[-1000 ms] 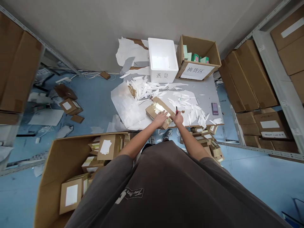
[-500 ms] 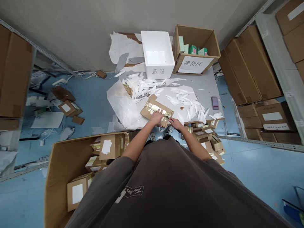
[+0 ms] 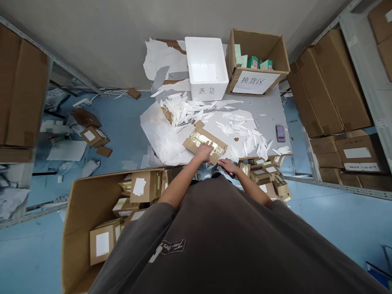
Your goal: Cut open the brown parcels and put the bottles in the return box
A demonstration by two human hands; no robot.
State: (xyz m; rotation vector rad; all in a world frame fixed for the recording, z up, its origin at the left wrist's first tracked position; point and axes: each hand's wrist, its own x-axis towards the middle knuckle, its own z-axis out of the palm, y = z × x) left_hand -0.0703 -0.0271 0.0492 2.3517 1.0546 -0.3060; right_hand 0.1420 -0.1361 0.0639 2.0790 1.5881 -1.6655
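Observation:
A small brown cardboard box (image 3: 211, 141), with shiny yellowish tape across its top, lies slanted near the table's front edge. My left hand (image 3: 204, 151) rests on top of it, fingers stretched out and lying flat over the tape. Just off the box's near right corner, my right hand (image 3: 227, 165) is closed around a box cutter (image 3: 230, 174) with a black and red handle. Its blade is too small to make out. Torn white paper strips (image 3: 186, 110) and a translucent plastic bag (image 3: 159, 130) lie around the box.
Behind stand a white foam box (image 3: 208, 92) and a carton (image 3: 260, 87) holding green packages. A purple phone-like item (image 3: 280, 133) lies at right. Parcels fill a large carton (image 3: 79, 216) at front left; more parcels (image 3: 269, 179) sit below the table's right side. Shelves flank both sides.
My right hand with the box cutter has drawn back toward me, off the box's corner. My left hand stays on the box. The whole view has shifted slightly.

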